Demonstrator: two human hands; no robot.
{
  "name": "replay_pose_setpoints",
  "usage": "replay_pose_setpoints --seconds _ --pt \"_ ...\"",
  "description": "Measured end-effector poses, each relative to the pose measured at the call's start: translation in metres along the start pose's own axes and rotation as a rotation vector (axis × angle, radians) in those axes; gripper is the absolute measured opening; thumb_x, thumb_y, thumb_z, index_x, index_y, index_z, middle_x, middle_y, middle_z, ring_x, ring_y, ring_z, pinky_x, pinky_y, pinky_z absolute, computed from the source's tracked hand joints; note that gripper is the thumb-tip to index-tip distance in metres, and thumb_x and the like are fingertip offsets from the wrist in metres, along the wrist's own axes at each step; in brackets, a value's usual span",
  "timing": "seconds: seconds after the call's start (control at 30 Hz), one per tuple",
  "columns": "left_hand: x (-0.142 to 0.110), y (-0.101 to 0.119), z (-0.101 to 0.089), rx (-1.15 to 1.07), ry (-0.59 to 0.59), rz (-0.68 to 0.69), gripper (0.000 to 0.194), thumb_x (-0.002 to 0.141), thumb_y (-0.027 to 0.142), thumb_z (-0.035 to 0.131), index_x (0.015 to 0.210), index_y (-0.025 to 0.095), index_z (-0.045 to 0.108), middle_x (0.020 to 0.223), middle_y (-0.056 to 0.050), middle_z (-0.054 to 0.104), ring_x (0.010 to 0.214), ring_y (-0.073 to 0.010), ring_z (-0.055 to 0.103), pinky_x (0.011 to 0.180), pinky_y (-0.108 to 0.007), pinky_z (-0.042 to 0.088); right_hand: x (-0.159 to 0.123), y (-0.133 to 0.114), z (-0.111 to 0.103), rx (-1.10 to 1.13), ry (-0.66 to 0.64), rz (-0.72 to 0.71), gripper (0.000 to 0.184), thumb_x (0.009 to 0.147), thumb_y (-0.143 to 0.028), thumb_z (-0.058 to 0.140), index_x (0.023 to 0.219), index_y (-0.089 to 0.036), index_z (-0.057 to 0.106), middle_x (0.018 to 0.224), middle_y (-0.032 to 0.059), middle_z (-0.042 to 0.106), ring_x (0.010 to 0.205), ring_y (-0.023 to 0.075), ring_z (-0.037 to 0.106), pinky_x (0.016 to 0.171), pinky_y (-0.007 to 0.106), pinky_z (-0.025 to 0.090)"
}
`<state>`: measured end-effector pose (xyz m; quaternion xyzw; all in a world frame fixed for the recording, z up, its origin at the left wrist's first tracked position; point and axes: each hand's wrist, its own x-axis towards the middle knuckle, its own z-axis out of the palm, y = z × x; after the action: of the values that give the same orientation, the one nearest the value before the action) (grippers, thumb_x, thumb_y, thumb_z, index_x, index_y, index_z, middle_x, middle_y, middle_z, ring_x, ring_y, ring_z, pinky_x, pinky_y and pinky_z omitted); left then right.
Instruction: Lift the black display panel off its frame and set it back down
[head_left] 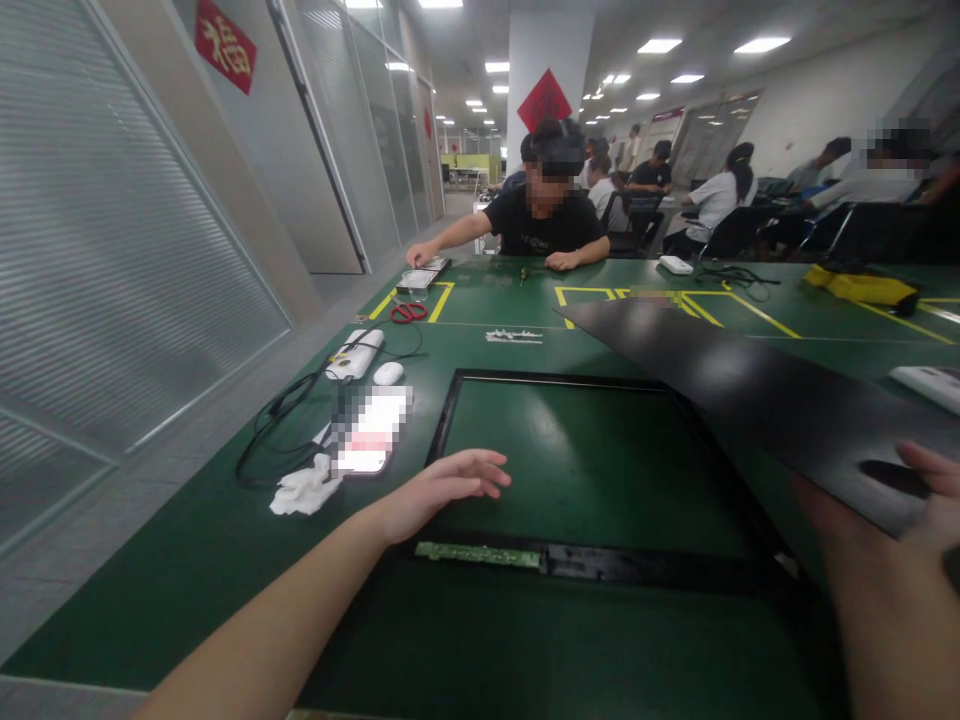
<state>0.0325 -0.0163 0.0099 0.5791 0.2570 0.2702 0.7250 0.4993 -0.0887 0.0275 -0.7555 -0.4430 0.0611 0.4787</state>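
Observation:
My left hand (454,482) reaches over the left side of a thin black rectangular frame (637,563), fingers stretched out and holding nothing. The frame lies flat on the green table. A green circuit board strip (478,555) sits along its near edge, left of the middle. At the right, my right hand (934,515) grips a large flat black panel (720,380) by its near edge. The panel is tilted and raised above the table, hiding the frame's far right corner. Next to my right fingers there is a dark oval opening or mark on the panel.
Left of the frame are a lit phone (375,430), crumpled tissue (306,487), a white oval case (388,374), a white power bank (355,354) and black cables (281,400). Red scissors (409,314) and white strips (514,337) lie beyond. A person (547,215) sits opposite.

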Motion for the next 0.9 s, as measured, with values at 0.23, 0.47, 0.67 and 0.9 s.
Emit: replay_pose_setpoints --seconds 0.23,0.47,0.67,0.9 --pt "-0.001 -0.001 -0.001 0.086 -0.012 -0.032 0.039 0.089 0.035 0.069 0.125 0.023 0.069 0.123 -0.012 0.070 0.113 -0.0296 0.063 0.102 -0.046 0.042 -0.003 -0.030 0.004 0.671 0.252 0.353 0.068 0.077 -0.037 0.037 0.141 -0.014 0.045 0.112 0.0176 0.065 0.094 0.0365 0.066 0.074 0.048 0.054" --pt "0.000 -0.005 -0.003 0.134 -0.031 -0.055 0.042 0.090 0.039 0.069 0.127 0.022 0.065 0.125 -0.011 0.068 0.115 -0.0285 0.062 0.105 -0.048 0.040 0.005 -0.025 0.014 1.268 0.558 0.436 0.030 0.061 -0.018 0.046 0.088 -0.020 0.059 0.092 0.0057 0.065 0.086 0.0203 0.064 0.060 0.029 0.054" --pt "0.002 -0.012 -0.008 0.149 -0.066 -0.046 0.044 0.087 0.039 0.072 0.128 0.024 0.065 0.127 -0.010 0.067 0.118 -0.0289 0.060 0.107 -0.049 0.039 0.008 -0.013 0.018 1.272 0.568 0.523 0.017 0.085 -0.025 0.049 0.086 -0.019 0.064 0.099 0.0027 0.067 0.090 0.0163 0.064 0.069 0.029 0.057" --pt "0.000 -0.001 0.000 0.176 -0.052 -0.086 0.041 0.086 0.034 0.073 0.126 0.023 0.066 0.126 -0.010 0.066 0.117 -0.0280 0.060 0.106 -0.049 0.040 0.011 -0.012 0.015 1.200 0.659 0.607 0.011 0.087 -0.021 0.052 0.085 -0.022 0.063 0.098 -0.0009 0.067 0.083 0.0118 0.064 0.068 0.025 0.055"
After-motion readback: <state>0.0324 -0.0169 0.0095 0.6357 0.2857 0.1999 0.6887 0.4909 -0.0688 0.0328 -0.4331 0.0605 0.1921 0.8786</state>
